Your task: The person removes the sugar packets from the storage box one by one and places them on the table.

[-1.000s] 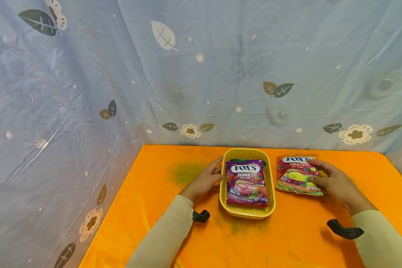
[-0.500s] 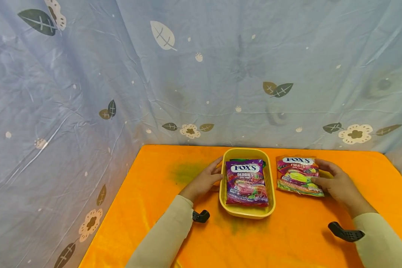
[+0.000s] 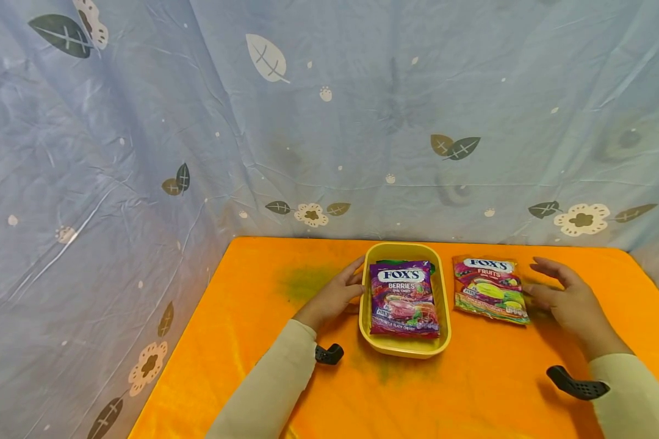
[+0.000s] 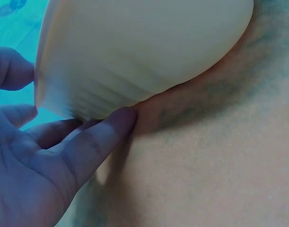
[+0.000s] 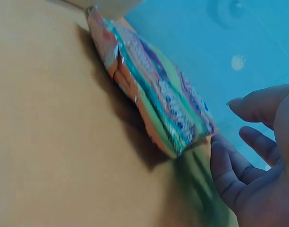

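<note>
Fruits bag flat on the orange tabletop, right of centre in the frame, printed face up! Right hand just beside it, thumb and fingers spread apart and gripping nothing; whether a fingertip brushes the edge, we cannot tell. Over to the left hand, where loosely stretched fingers rest against the left side of the yellow tray, near the middle of the frame, without wrapping round it. Inside that tray, the purple Berries bag lies face up over a mostly hidden green packet. And how does our Fruits bag handle? We judge it light, its film thin, soft and a touch slippery, with a filling that would likely slide toward the low end on a lift. Nothing too fragile inside, we reckon, though the film could crease or tear under a hard tug. So where's the hold? We'd favour the right-hand side, well in from the edge, thumb on the printed face and fingers tucked beneath, taking filling as well as wrapper. The thin near edge looks the poorer choice: pinch only that, and the bag would probably sag and swing.
</note>
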The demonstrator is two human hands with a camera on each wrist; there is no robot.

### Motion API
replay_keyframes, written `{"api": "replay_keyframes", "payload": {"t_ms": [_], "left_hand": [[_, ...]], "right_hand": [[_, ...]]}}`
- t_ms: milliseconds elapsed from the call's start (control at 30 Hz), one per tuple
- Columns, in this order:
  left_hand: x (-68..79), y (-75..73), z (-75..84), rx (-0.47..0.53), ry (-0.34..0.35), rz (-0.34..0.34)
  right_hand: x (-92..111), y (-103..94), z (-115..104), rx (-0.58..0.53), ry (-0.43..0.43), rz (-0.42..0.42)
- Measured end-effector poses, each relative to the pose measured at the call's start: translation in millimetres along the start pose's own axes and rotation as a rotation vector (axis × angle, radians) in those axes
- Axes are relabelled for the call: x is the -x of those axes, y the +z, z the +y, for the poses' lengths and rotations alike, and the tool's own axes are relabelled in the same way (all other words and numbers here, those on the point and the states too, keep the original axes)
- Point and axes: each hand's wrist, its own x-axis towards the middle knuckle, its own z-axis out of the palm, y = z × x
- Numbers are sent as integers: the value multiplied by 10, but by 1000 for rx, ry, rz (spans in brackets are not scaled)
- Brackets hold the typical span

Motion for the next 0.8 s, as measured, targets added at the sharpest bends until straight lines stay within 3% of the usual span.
{"api": "replay_keyframes", "payload": {"t_ms": [167,367,800], "left_hand": [[13,6,9,-3,-9,3],[29,16,32,-17,-15,13],[34,9,47,-6,-16,-4]], "right_hand": [[23,56,-111,-16,-10,14],[11,169,-257,-65,-97,12],[75,554,-583,-178,-182,-126]]}}
